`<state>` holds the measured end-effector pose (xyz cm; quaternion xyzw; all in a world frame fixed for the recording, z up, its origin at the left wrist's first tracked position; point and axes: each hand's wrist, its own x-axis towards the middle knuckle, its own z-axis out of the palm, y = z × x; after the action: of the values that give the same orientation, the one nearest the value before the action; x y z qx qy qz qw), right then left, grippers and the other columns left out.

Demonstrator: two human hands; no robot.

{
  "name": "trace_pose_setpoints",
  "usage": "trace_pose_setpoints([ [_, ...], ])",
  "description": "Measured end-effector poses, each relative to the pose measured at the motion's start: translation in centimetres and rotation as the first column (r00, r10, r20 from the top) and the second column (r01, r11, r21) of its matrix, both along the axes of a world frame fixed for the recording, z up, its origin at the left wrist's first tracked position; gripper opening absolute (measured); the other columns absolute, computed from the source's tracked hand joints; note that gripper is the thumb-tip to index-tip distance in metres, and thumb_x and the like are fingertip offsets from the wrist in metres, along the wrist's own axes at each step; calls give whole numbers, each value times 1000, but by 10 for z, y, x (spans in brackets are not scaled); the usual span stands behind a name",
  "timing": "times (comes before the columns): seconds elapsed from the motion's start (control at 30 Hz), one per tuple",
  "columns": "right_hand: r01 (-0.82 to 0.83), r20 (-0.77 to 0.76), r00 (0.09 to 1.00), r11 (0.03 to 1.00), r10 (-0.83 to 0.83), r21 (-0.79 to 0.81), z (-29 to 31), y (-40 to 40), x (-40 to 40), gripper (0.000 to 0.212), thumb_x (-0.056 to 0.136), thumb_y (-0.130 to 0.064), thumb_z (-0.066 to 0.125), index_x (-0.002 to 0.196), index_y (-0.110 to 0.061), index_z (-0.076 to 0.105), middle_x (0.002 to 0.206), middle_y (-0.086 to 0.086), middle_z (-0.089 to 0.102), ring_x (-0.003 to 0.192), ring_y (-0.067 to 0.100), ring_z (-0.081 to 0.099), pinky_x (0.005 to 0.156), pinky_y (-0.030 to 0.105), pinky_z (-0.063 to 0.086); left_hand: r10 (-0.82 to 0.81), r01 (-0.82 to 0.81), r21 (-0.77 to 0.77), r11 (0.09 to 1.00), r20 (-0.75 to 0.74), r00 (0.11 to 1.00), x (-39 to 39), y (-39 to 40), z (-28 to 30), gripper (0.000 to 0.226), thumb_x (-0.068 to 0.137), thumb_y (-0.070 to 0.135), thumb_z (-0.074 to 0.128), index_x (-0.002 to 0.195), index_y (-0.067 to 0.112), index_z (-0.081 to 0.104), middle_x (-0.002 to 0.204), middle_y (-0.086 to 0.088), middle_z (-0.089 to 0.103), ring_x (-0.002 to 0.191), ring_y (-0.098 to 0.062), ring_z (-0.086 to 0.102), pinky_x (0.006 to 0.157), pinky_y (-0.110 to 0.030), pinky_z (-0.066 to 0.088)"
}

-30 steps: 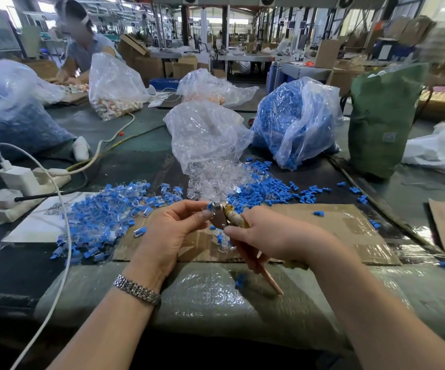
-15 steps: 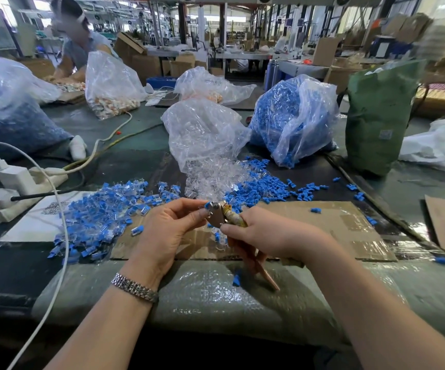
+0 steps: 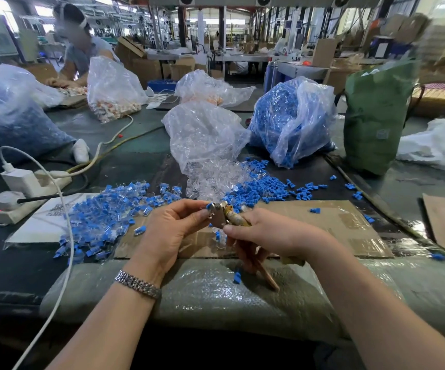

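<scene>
Pliers (image 3: 219,219) hover above the near edge of the cardboard (image 3: 336,222) — my right hand (image 3: 272,234) grips their handles, fingers curled; my left hand (image 3: 168,231) pinches a blue cap (image 3: 209,206) against their metal head.

One view only, head-worn, wide-angle. Faces forward and down across the worktop (image 3: 141,153). Close in, mid-frame: left hand (image 3: 170,231) and right hand (image 3: 277,236); forearms (image 3: 114,324) enter from the near edge. Far hall (image 3: 242,30) curves at frame edges.
</scene>
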<state>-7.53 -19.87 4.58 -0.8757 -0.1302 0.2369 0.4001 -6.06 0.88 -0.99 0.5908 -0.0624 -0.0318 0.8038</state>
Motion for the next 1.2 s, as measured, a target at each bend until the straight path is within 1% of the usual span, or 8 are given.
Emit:
trace_pose_setpoints([
  [0.17,0,-35,999,1000,0,8,1,-1,1,36,103,-42,51,97,-9,66,68,1,69,70,21,72,71,36,62,-1,1,-31,1000,-26,1000,-1,-2,3,29,75,5,73,103,0,74,106,-20,76,100,-30,75,79,-25,61],
  [0.33,39,47,998,994,-35,-103,-2,8,-2,41,103,-46,50,91,-8,60,74,9,61,64,22,61,76,47,59,14,-14,14,1000,-7,1000,-2,-5,2,26,73,7,73,99,5,76,103,-19,77,100,-33,75,80,-36,62],
  [0.43,66,71,996,989,-56,-135,-3,13,-5,39,103,-47,49,91,-10,57,76,10,58,64,22,56,77,49,57,30,-30,25,999,1,1000,-1,-4,1,22,74,8,74,95,8,80,102,-19,77,96,-31,76,73,-30,63],
  [0.6,105,153,985,979,-78,-176,-5,17,-13,39,101,-48,52,91,-11,58,76,11,65,62,19,57,68,41,54,26,-27,46,999,32,999,1,-2,0,22,74,10,75,95,14,81,101,-14,78,96,-25,76,75,-23,61],
  [0.73,117,69,991,990,-111,-82,4,-1,-14,22,99,-24,61,94,-4,60,78,12,69,60,15,64,68,34,61,26,-26,-58,998,11,1000,5,1,-3,20,76,9,74,94,15,81,106,-17,76,104,-28,73,86,-29,60],
  [0.9,236,352,898,964,-264,121,17,1,-1,11,90,-14,72,89,-7,63,74,9,66,63,17,63,67,35,59,-202,203,52,978,-21,979,3,-2,-5,24,83,14,74,107,13,78,112,-19,75,108,-32,72,85,-33,61],
  [1.07,139,479,875,984,-68,-115,16,13,7,23,90,-21,72,72,-28,59,62,-10,59,57,2,52,53,15,37,-244,243,82,967,9,970,2,-4,-3,28,80,20,78,107,13,79,111,-19,75,104,-31,73,86,-29,59],
  [1.2,131,529,848,979,-31,-154,8,17,7,19,94,-18,67,79,-26,60,67,-12,56,65,6,54,64,31,44,-219,218,74,973,2,976,2,-6,-4,26,79,16,76,104,11,80,108,-20,76,98,-30,75,83,-29,60],
])
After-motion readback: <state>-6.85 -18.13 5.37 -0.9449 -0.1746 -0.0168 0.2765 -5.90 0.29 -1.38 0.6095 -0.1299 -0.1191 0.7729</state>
